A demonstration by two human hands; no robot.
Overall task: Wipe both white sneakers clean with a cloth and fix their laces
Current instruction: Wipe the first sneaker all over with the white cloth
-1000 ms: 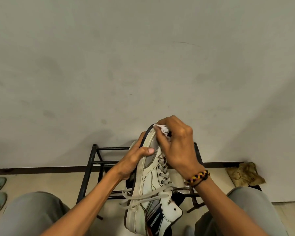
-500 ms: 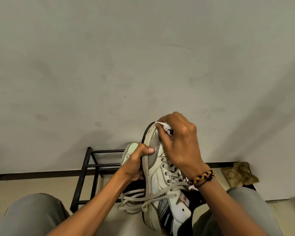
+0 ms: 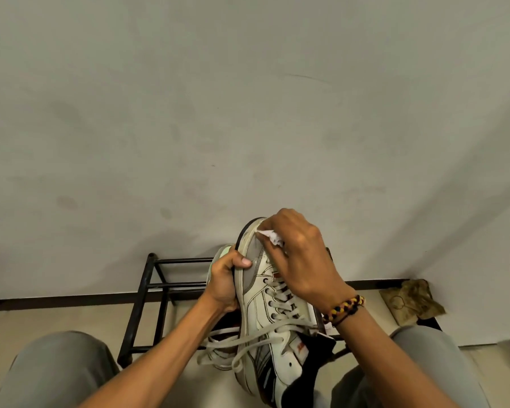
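Left hand [image 3: 227,282] clamps the sneaker [image 3: 267,301] by its sole, toe up and heel toward the lap, right hand [image 3: 302,257] pinching the cloth [image 3: 270,235] against the toe.

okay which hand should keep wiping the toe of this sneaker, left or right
Right. The right hand already pinches the cloth against the toe of the sneaker, while the left hand grips the sole edge to steady it.
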